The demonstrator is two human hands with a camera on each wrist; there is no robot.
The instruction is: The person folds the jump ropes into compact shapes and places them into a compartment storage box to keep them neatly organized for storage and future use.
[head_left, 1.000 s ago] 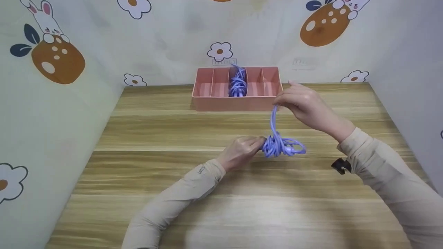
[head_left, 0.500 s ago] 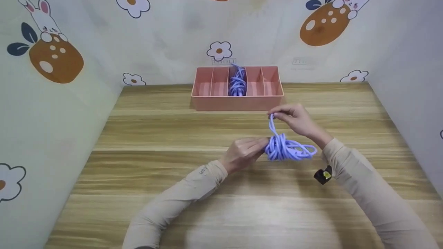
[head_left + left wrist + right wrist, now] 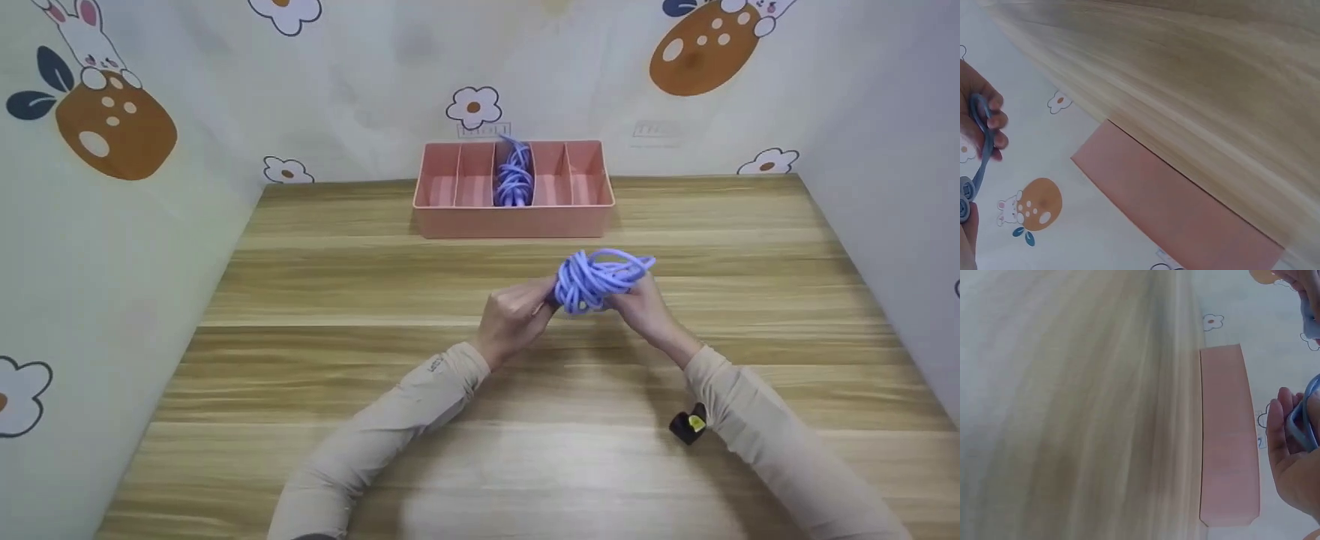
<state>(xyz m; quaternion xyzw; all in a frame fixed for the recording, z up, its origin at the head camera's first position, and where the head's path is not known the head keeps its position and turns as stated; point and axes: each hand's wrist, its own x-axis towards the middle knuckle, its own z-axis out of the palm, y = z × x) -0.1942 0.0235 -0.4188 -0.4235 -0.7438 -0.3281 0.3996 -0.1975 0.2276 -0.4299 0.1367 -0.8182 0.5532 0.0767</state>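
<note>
A bundle of blue-violet cord (image 3: 589,281), wound into a coil with loose loops at one side, is held above the table between both hands. My left hand (image 3: 517,315) pinches its left end; in the left wrist view two round end pieces (image 3: 965,197) of the cord show by that hand. At the bundle's right, my right hand (image 3: 643,306) is partly hidden behind the loops. The right wrist view shows the right hand's fingers (image 3: 1276,424) curled about a loop of cord (image 3: 1302,424). A second cord bundle (image 3: 514,176) lies in the box's middle compartment.
The pink divided box (image 3: 514,223) stands against the back wall, beyond the hands. A wooden table (image 3: 337,285) is bounded by patterned walls at the back and left and a plain wall at the right. A black camera mount (image 3: 688,425) hangs at the right sleeve.
My right hand has come down from above the bundle to its right side, and the raised strand no longer stands up. The bundle has turned and risen slightly; the left hand keeps its grip.
</note>
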